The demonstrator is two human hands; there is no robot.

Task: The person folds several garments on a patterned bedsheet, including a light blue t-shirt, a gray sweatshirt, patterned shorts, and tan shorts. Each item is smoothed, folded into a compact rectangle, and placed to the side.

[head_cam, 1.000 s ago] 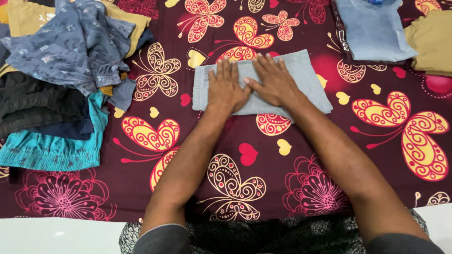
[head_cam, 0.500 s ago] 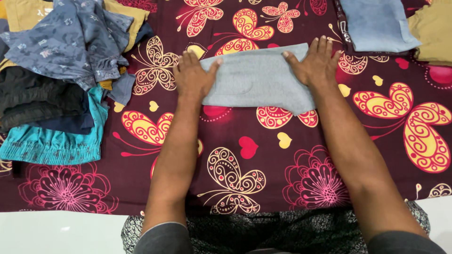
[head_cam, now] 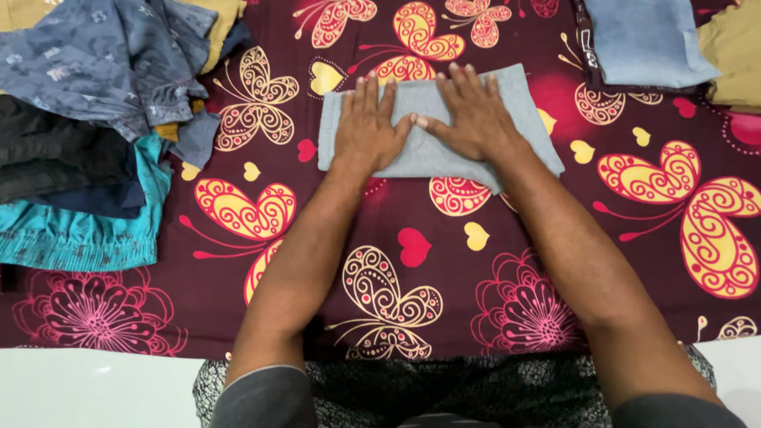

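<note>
A folded grey cloth [head_cam: 523, 119] lies flat on a maroon sheet with butterfly and flower prints [head_cam: 412, 261]. My left hand [head_cam: 369, 127] rests palm down on the cloth's left half, fingers spread. My right hand [head_cam: 472, 115] presses flat on the middle of the cloth, beside the left one, thumbs nearly touching. Neither hand grips anything.
A heap of loose clothes [head_cam: 87, 71], blue-grey, black, mustard and teal [head_cam: 79, 230], sits at the left. Folded light blue [head_cam: 646, 40] and tan [head_cam: 733, 51] garments lie at the top right. A white floor strip [head_cam: 95, 388] runs along the near edge.
Half a second ago my hands were apart at the cloth's two ends. They have come back together onto its middle, pressing it flat.
</note>
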